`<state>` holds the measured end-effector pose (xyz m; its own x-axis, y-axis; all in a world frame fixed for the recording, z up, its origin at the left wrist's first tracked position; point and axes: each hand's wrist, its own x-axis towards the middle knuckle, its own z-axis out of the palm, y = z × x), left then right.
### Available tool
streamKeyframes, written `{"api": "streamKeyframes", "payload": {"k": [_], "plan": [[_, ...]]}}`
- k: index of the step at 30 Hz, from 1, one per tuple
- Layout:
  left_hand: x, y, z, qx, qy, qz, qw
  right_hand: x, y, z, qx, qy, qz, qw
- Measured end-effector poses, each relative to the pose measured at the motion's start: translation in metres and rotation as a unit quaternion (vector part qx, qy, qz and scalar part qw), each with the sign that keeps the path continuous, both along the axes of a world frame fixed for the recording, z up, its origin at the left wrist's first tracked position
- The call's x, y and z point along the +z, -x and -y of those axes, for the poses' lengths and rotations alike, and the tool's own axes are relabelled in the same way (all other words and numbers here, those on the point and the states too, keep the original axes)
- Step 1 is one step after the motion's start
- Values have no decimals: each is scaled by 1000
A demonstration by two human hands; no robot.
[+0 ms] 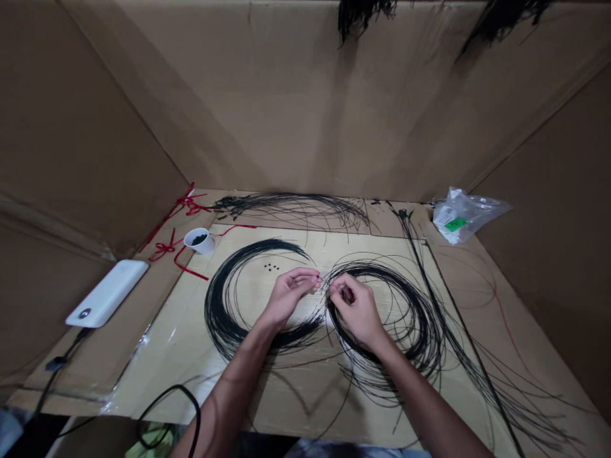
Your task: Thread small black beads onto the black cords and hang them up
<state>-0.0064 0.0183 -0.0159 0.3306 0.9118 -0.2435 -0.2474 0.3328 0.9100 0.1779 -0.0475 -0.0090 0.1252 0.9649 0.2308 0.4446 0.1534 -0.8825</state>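
In the head view, my left hand (294, 290) is closed in a pinch, with a tiny dark piece at its fingertips, too small to name. Facing it across a small gap, my right hand (357, 310) pinches a thin black cord at the edge of the right-hand coil of cords (420, 312). A C-shaped bundle of black cords (214, 299) curves around the left side, partly behind my left forearm. Several small black beads (271, 267) lie on the pale board (191, 337), inside that curve.
A white cup (202, 243) of black pieces stands near red ribbons (166, 247). At left lies a white power bank (109, 292) with a cable. More cords (296, 198) lie along the back; a long bundle (429, 292) and plastic bag (465, 216) sit at right. Cardboard walls enclose the table.
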Motion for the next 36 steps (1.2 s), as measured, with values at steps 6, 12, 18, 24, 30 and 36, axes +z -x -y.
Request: {"api": "streamKeyframes", "payload": {"k": [6,12,18,24,30,36], "plan": [[-1,0,-1,0,7,6,1000,0,0,-1,-2,3,0,1000],[-2,0,0,-2,2,2,1000,1,0,-1,2,-4,-2,1000],[-1,-1,1,-8,-1,-1,1000,0,1,-1,-4,-6,0,1000],[1,-1,2,-3,-2,-9,1000,1,1,-1,-2,-5,0,1000],[1,-1,1,-8,-8,-18,1000,2,1,0,-1,-4,0,1000],[2,-1,1,-7,-14,-25,1000,3,1,-1,-2,-3,0,1000]]}}
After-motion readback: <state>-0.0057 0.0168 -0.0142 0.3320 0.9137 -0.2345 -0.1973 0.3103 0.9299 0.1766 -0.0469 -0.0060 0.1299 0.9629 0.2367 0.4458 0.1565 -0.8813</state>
